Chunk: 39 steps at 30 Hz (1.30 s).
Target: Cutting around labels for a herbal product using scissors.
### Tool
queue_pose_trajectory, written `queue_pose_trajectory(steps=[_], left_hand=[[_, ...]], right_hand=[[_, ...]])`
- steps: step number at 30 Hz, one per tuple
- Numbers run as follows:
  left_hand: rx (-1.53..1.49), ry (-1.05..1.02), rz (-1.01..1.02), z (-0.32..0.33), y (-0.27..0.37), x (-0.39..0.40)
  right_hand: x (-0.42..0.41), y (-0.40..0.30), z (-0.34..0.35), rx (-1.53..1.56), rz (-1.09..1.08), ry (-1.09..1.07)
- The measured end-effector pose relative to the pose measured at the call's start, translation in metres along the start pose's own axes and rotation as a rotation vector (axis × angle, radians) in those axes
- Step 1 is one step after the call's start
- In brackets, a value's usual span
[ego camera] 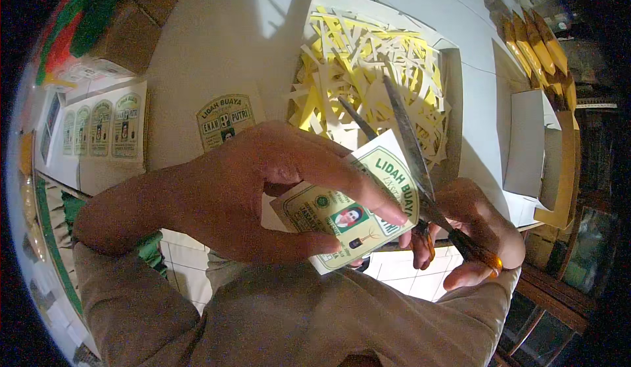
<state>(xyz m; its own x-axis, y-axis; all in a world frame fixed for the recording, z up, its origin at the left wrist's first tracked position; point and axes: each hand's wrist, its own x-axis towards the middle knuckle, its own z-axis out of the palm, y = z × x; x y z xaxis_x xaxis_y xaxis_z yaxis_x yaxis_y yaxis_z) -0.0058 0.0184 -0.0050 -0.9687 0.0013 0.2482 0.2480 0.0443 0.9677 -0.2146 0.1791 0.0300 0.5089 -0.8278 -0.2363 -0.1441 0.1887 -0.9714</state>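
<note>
My left hand (256,189) holds a printed paper label (340,219) between thumb and fingers, tilted, its rounded printed border and small portrait facing up. My right hand (473,234) grips a pair of scissors (419,160) by handles with orange parts. The scissor blades stand apart and point away from me, with the label's upper corner between or just beside them; the exact contact cannot be told. Another printed label (227,115) lies on the table behind my left hand, partly covered by it. A box (453,96) full of white and yellow paper strips (369,81) stands beyond the blades.
At the left, a sheet of similar labels (106,125) lies near a brown cardboard box (128,37). An open white box (525,145) stands at the right, with several yellow-brown packets (535,46) behind it. The pale table's near edge runs below my hands.
</note>
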Motion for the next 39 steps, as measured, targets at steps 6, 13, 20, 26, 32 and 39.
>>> queue_pose_trajectory(steps=[6,13,20,26,32,39], left_hand=[[-0.023,-0.003,-0.006,-0.001,-0.001,-0.001],[-0.047,-0.015,-0.06,-0.004,0.003,-0.002],[-0.062,-0.012,0.016,-0.004,-0.002,-0.002],[-0.17,-0.032,-0.058,-0.004,-0.002,-0.004],[-0.175,-0.041,-0.048,-0.005,-0.003,-0.003],[-0.259,-0.018,-0.114,-0.003,0.0,-0.003]], right_hand=[[0.001,-0.006,0.003,-0.022,0.06,0.057],[0.0,-0.002,-0.002,-0.008,0.011,-0.059],[-0.005,-0.001,0.0,0.031,0.097,-0.046],[-0.004,0.003,0.001,0.024,0.047,-0.054],[-0.004,-0.004,0.002,0.055,0.125,-0.011],[0.0,0.002,0.006,0.066,0.064,0.119]])
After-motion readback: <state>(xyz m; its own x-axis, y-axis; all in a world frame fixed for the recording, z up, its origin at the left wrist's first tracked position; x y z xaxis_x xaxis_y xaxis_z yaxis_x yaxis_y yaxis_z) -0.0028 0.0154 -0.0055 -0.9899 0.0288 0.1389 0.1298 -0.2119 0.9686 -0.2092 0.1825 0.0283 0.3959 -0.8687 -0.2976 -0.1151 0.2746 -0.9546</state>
